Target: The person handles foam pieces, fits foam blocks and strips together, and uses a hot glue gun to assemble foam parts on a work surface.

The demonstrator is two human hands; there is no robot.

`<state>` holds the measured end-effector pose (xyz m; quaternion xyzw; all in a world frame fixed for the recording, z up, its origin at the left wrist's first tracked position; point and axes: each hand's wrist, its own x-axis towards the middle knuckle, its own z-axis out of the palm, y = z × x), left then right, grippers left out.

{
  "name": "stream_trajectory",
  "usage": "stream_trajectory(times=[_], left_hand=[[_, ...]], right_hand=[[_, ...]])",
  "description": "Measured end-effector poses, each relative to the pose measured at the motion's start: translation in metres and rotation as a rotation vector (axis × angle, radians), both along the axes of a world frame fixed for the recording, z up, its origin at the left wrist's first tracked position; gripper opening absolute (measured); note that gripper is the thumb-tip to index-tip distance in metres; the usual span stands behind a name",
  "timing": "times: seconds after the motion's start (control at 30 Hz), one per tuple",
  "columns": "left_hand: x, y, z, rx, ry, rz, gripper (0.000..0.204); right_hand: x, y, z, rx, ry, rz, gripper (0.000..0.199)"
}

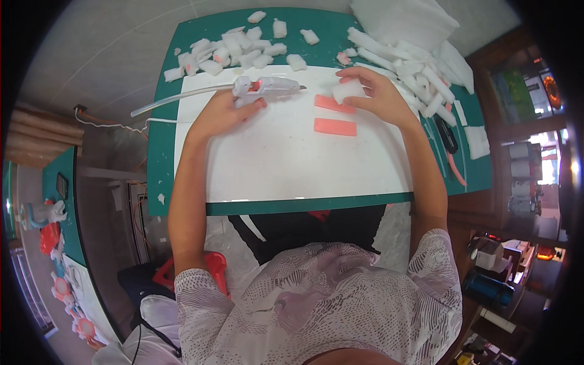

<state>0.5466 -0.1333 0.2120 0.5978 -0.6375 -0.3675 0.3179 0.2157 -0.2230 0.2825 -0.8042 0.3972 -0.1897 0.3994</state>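
My left hand (228,112) grips a white glue gun (274,86), its nozzle pointing right. A long clear glue stick (182,100) sticks out of the gun's back end. In my right hand (383,100) a white foam piece (347,92) is held between thumb and fingers, just above a pink foam strip (327,102) that it partly covers. A second pink strip (335,126) lies parallel, nearer to me, on the white board (274,158). The nozzle is a short way left of the foam piece, apart from it.
Several small white foam pieces (237,48) lie heaped at the table's far left. Long white foam strips (426,73) are piled at the far right. Beside my right forearm is a black-handled tool (449,137). A white cord (115,129) runs off left from the green table (161,140).
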Motion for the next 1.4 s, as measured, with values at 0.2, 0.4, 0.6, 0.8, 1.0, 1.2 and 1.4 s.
stream_trajectory(times=[0.2, 0.4, 0.6, 0.8, 1.0, 1.2, 1.4], left_hand=[[-0.004, -0.001, 0.004, -0.044, -0.013, 0.037, 0.047], [-0.005, -0.002, 0.011, -0.026, -0.036, 0.08, 0.048], [-0.004, -0.003, 0.007, -0.106, 0.0, 0.066, 0.046], [-0.003, -0.001, 0.007, -0.081, -0.047, 0.071, 0.045], [-0.003, 0.001, 0.007, -0.083, -0.04, 0.081, 0.046], [-0.001, -0.004, 0.002, -0.078, -0.067, 0.072, 0.046], [-0.002, -0.003, 0.004, -0.056, -0.071, 0.083, 0.046]], right_hand=[[0.002, -0.012, -0.02, 0.016, -0.032, 0.05, 0.052], [0.015, -0.016, -0.046, 0.057, -0.217, 0.011, 0.045], [0.017, -0.011, -0.052, 0.006, -0.087, -0.043, 0.047], [0.026, -0.001, -0.049, -0.031, -0.057, -0.049, 0.049], [0.028, -0.001, -0.058, -0.026, -0.106, -0.059, 0.049], [0.028, 0.001, -0.056, -0.034, -0.08, -0.059, 0.047], [0.029, 0.001, -0.057, -0.105, -0.03, -0.042, 0.046]])
